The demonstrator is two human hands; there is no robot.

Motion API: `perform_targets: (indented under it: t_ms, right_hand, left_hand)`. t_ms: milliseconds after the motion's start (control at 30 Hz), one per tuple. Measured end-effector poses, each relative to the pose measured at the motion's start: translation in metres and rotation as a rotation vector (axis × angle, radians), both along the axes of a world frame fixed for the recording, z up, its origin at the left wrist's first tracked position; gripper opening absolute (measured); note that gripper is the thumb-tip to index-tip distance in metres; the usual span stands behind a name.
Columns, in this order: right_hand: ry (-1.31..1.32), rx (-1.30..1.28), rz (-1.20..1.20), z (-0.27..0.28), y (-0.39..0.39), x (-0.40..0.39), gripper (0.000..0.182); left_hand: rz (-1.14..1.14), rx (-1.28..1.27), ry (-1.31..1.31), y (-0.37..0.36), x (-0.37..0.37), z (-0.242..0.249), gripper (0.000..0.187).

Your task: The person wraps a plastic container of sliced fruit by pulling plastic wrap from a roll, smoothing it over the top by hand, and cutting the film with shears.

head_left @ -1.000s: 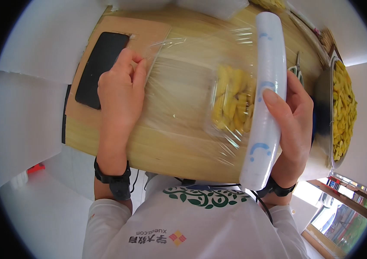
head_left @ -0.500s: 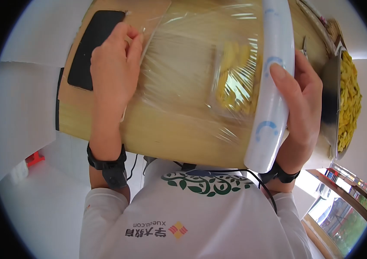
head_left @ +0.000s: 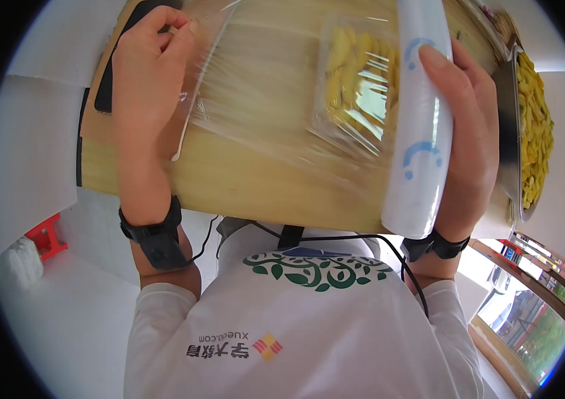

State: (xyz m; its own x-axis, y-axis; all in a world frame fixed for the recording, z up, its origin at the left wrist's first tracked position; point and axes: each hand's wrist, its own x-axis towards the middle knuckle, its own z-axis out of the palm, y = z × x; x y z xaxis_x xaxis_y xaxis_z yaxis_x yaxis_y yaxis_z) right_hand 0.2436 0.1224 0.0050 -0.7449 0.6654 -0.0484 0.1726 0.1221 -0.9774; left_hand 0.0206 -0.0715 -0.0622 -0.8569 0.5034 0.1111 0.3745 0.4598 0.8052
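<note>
My left hand pinches the free edge of clear plastic film at the upper left. The film stretches across the wooden table to a large white roll with blue smile prints. Around the right side of that roll my right hand is wrapped, its thumb on top. Left of the roll, under the film, lies a clear tray of yellow pieces.
A metal basin heaped with yellow pieces stands right of my right hand. A dark flat object lies beside my left hand. Below left is a red stool on the floor.
My left hand has moved left and up with the film edge. The roll has turned and the tray shows farther up and left. The view has shifted slightly.
</note>
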Motion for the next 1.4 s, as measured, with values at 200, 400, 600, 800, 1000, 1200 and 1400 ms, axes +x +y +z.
perform_targets:
  t_ms: [200,400,600,800,1000,1200,1400]
  right_hand:
    - [0.062,-0.054,-0.075,-0.003,-0.007,0.004,0.046]
    - [-0.018,0.001,-0.004,-0.003,0.0,0.008,0.05]
    - [-0.074,0.063,0.016,-0.002,0.004,0.009,0.051]
    - [-0.078,0.106,0.025,-0.011,0.016,0.001,0.053]
    - [-0.075,0.185,0.027,-0.013,0.014,-0.001,0.052]
    - [-0.08,0.24,0.019,-0.012,0.011,-0.003,0.056]
    - [-0.093,0.249,-0.024,-0.014,0.009,-0.004,0.059]
  left_hand:
    - [-0.12,0.018,-0.093,-0.006,-0.009,0.002,0.02]
    - [-0.166,-0.004,0.007,-0.004,-0.01,-0.006,0.021]
    - [-0.189,0.001,0.019,-0.003,-0.01,-0.007,0.022]
    - [-0.172,-0.048,0.069,-0.001,-0.01,-0.009,0.022]
    - [-0.183,-0.065,0.09,-0.001,-0.01,-0.009,0.022]
    - [-0.147,-0.138,0.114,0.0,-0.005,-0.006,0.022]
    - [-0.122,-0.08,0.156,0.003,0.003,-0.002,0.019]
